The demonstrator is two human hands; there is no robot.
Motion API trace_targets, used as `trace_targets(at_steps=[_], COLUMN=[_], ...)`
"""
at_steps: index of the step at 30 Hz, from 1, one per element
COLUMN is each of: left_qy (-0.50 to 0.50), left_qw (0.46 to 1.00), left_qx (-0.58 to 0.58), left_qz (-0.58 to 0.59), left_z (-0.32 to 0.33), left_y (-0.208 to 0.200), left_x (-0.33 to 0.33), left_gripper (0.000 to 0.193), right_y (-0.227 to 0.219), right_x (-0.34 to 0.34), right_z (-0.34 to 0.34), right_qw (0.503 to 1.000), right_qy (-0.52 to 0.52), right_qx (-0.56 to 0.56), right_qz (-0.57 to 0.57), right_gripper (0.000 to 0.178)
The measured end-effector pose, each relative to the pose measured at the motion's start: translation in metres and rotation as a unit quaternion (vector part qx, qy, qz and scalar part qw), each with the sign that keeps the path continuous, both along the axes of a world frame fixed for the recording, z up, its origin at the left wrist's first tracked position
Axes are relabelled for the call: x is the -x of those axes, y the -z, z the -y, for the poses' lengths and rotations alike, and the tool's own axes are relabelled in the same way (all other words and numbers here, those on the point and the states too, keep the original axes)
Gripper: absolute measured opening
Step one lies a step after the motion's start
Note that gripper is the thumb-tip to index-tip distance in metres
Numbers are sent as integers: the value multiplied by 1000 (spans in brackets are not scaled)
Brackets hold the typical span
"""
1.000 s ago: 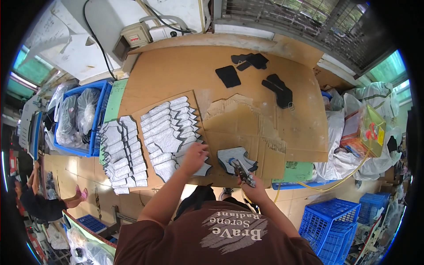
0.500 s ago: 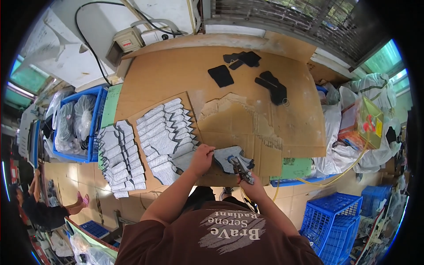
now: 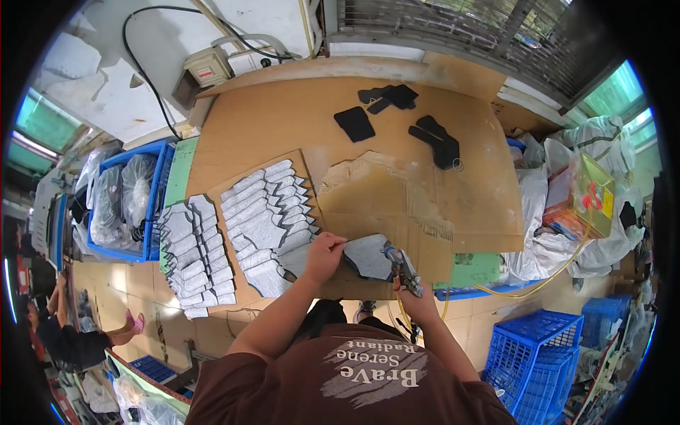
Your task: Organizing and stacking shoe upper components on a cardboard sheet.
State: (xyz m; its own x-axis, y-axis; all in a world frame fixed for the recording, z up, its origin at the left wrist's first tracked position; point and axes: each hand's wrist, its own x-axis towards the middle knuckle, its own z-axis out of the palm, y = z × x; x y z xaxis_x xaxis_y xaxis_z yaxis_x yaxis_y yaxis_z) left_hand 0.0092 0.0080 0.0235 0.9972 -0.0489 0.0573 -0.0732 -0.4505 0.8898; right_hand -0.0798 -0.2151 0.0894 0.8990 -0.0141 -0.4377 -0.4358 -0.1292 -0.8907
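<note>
My left hand [image 3: 326, 256] is closed, its fingertips pinched at the left corner of a grey fabric piece [image 3: 368, 256] with a dark edge. This piece lies near the front edge of the cardboard-covered table. In my right hand [image 3: 419, 303] is a metal spray gun [image 3: 404, 270] with a blue part at its front end. The front end is over or beside the piece's right side; whether they touch I cannot tell. Left of my left hand, overlapping rows of similar grey pieces [image 3: 258, 205] lie on a cardboard sheet, and another group [image 3: 195, 248] lies farther left.
Black cut pieces [image 3: 354, 124] lie at the table's far side. A torn cardboard layer [image 3: 375, 184] covers the middle. Blue crates stand left [image 3: 152, 205] and lower right [image 3: 531, 354]. Plastic bags [image 3: 531, 205] and a yellow hose [image 3: 538, 280] are at the right. Another person [image 3: 64, 333] is far left.
My right hand and the spray gun have moved right and slightly toward me. More of the grey piece's flat face now shows. My left hand has stayed nearly in place.
</note>
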Motion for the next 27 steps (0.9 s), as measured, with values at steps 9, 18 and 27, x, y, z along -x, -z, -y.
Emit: trace_targets(at_steps=[9,18,27], left_qy=[-291,-120,67], left_qw=[924,967,997], left_qx=[217,-209,-25], left_qz=[-120,82,40], left_z=[-137,-127,-4], left_y=[11,10,22], left_x=[-1,-1,-3], left_gripper=[14,24,17], right_y=[7,12,11], right_x=[5,-2,-2], right_z=[0,-15,-24], right_qw=[997,995,997], right_qy=[-67,-94,-57], right_qx=[-16,-12,-54], right_qz=[-19,40,-2], right_gripper=[18,18,16])
